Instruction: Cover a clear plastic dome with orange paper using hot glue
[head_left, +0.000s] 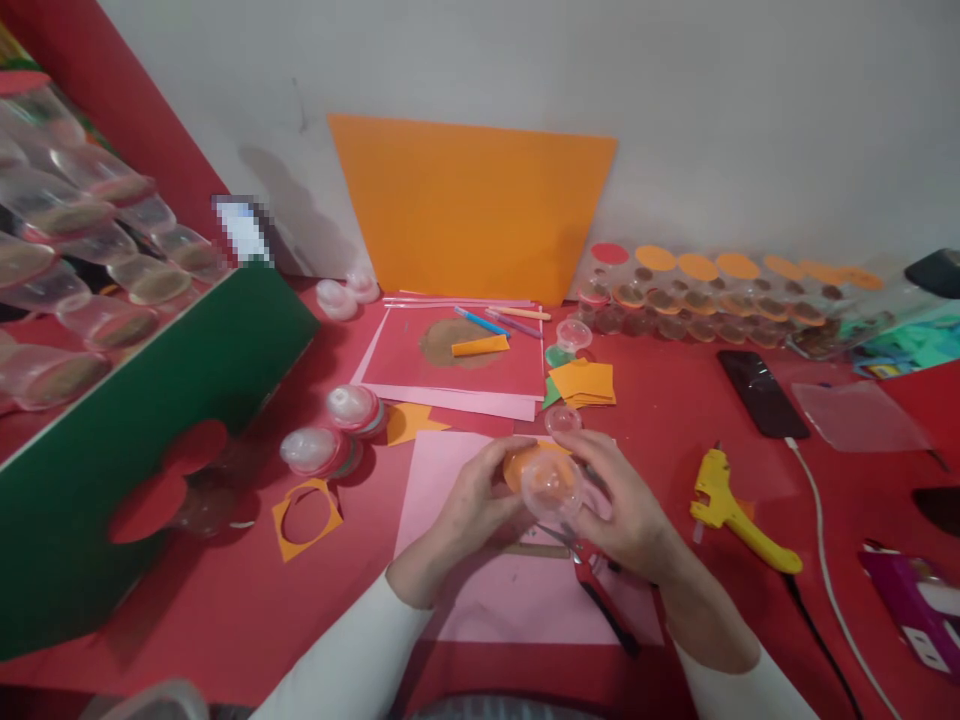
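Observation:
A clear plastic cup is held over pink paper, its round end facing me. My right hand wraps its fingers and thumb round the cup's right side. An orange paper disc shows at the cup's far left side, with my left hand closed on its edge. Whether disc and cup are joined, I cannot tell. Beneath my hands lie red-handled scissors, blades partly hidden. An orange paper frame with a round hole lies to the left.
At the right are a yellow glue gun, a phone and a white cable. Clear cups with orange discs line the wall. A green board slants at left. Orange paper squares and pens lie farther back.

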